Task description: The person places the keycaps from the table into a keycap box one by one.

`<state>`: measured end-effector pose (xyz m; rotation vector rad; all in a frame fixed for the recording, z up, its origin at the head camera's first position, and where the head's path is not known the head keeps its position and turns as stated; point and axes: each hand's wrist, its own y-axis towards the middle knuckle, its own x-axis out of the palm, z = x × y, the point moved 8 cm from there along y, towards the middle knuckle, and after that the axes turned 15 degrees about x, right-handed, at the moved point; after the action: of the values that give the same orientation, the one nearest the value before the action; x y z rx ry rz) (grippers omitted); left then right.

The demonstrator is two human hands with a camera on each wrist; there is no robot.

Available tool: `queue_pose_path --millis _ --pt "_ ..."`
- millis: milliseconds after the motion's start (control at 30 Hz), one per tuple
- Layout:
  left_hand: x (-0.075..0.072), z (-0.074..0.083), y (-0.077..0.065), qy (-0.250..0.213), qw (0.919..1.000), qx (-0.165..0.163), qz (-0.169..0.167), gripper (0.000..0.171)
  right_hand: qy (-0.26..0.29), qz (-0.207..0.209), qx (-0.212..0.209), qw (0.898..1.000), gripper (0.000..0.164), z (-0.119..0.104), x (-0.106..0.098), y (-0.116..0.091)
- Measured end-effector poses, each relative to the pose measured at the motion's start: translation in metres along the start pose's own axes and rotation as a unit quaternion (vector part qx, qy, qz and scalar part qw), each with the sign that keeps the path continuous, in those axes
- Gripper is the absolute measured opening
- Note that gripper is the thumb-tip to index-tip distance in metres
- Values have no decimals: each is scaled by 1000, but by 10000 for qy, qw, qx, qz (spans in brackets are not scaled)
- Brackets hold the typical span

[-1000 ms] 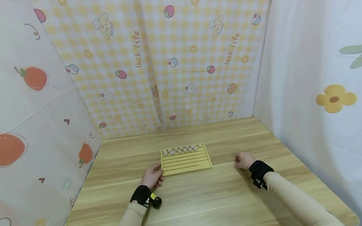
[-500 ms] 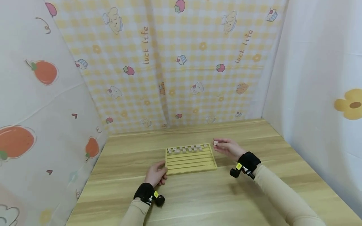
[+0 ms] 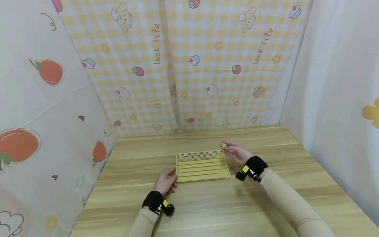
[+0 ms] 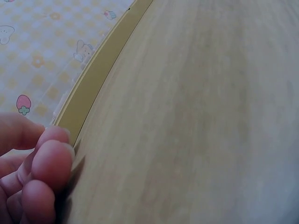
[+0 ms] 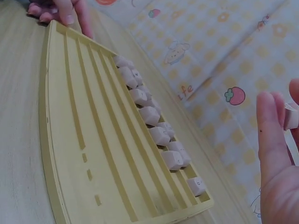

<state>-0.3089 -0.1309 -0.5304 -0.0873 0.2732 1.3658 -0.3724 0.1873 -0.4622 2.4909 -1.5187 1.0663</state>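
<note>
A yellow ridged tray lies on the table, with several pale keycaps along its two far rows. At the tray's near left corner my left hand grips the edge, thumb at the rim and curled fingers against the outer side wall. My right hand is raised by the far right corner of the tray. It pinches one small white keycap between thumb and fingertips, a printed mark facing the head camera. In the right wrist view this held keycap is partly hidden by the fingers.
The wood-grain table is enclosed by a yellow checked cloth behind and white printed cloths at both sides. In the tray, the nearer rows are bare, and one keycap sits apart at the right end.
My right hand has come in from the right of the table and up to the tray's far right corner, with the keycap now showing in its fingers. The left hand stays at the tray.
</note>
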Motion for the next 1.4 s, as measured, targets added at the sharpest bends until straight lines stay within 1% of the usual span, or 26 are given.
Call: queue_pose_path --millis 67,133,233,333,367,400,433,467,500,533,567,600,633,667,700,767,833,933,1000,1067,1133,1200,1233,1300,1400 --pt "0 0 0 24 10000 12 -10 50 -156 166 -62 9997 40 1 -2 1" --pt "0 0 0 43 10000 28 -15 49 -498 370 -112 9980 37 1 -4 2" --pt "0 -1 -1 82 10000 24 -27 49 -1041 758 -82 9916 43 2 -7 5" --pt "1 -1 -3 148 9999 4 -40 49 -1647 1151 78 9796 48 4 -13 9" --pt "1 -1 -3 174 9998 27 -59 50 -1964 1306 117 9717 48 3 -15 10" --pt "1 -1 -3 169 9998 -2 -48 49 -2338 1445 132 9614 47 3 -17 12" --pt "1 0 -3 191 9998 32 -59 49 -2766 1579 132 9478 45 2 -18 13" --pt "1 0 -2 202 9998 50 -60 49 -3207 1677 121 9321 44 1 -18 14" --pt "1 1 -2 205 9998 65 -58 49 -3803 1741 2 9083 43 -1 -17 15" --pt "1 1 -1 204 9997 75 -57 49 -4349 1799 -99 8823 42 -3 -15 16" --pt "1 2 -1 215 9997 120 -67 49 -4873 1866 -235 8528 43 -5 -13 17" --pt "1 2 -1 211 9997 92 -49 49 -5256 1872 -397 8290 43 -6 -11 18" --pt "1 3 0 224 9997 105 -50 49 -5574 1905 -544 8063 43 -7 -10 18" --pt "1 2 0 228 9997 79 -40 49 -5810 1952 -693 7871 43 -8 -9 18" --pt "1 3 0 236 9997 76 -41 49 -5966 2016 -832 7723 41 -9 -8 18" --pt "1 3 0 248 9997 77 -47 49 -5958 2054 -960 7704 33 -9 -10 17" --pt "1 2 0 243 9997 79 -55 49 -5896 2126 -1080 7717 25 -9 -11 16" --pt "0 0 -1 192 9998 49 -51 49 -5817 2189 -1126 7753 25 -9 -13 15" --pt "0 0 -1 197 9998 79 -57 49 -5804 2258 -1124 7743 27 -9 -13 15" --pt "0 -1 -2 204 9998 49 -38 49 -5783 2307 -1104 7747 25 -10 -12 13" --pt "0 -1 -2 244 9997 58 -31 49 -5702 2350 -1079 7797 22 -11 -12 12" --pt "0 -1 -2 255 9997 64 -24 49 -5646 2395 -1059 7827 15 -11 -11 11" --pt "0 -1 -2 245 9997 69 -19 49 -5637 2439 -1044 7822 12 -12 -11 11" --pt "0 1 -2 244 9997 92 -23 49 -5625 2524 -1018 7807 14 -12 -13 10" --pt "0 3 -1 249 9996 93 -37 48 -5703 2565 -1053 7732 25 -12 -13 10"
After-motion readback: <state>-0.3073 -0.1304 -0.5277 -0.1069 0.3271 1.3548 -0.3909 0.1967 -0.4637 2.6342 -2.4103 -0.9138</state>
